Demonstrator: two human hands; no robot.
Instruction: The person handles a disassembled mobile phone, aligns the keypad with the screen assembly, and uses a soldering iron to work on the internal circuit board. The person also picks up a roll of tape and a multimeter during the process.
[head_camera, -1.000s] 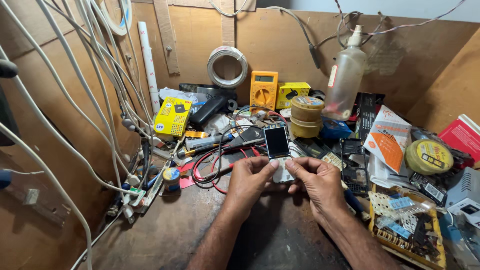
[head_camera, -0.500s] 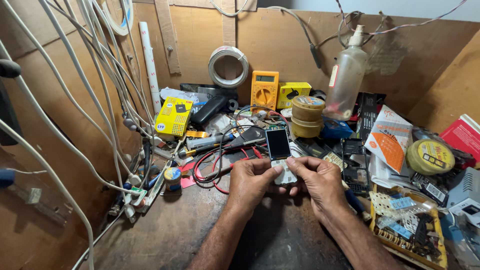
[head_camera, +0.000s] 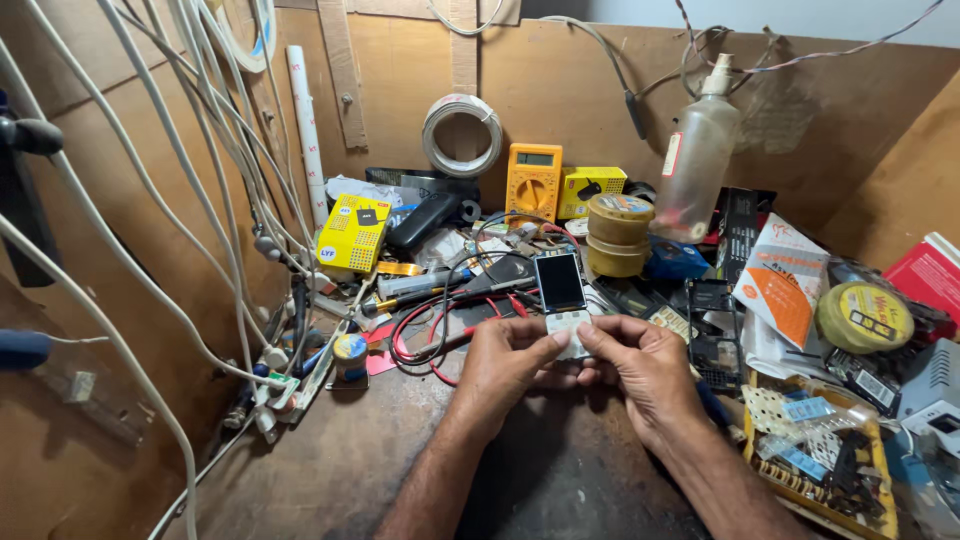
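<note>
Both hands met over the middle of the cluttered wooden workbench (head_camera: 330, 470). The left hand (head_camera: 505, 365) and the right hand (head_camera: 640, 365) each pinched the white keypad end of a small candy-bar mobile phone (head_camera: 562, 295), its dark screen standing upright above the fingertips. At the bench's right edge, a shallow yellow tray (head_camera: 790, 480) held small blue-and-white packets and dark parts. Behind the phone, toward the back wall, stood two stacked round yellow tins (head_camera: 618, 235), lids on, contents hidden, and a cloudy plastic squeeze bottle (head_camera: 697, 170) with little visible inside. Compared with half a second earlier, the hands sat marginally farther apart on the phone, which kept the same spot and tilt.
</note>
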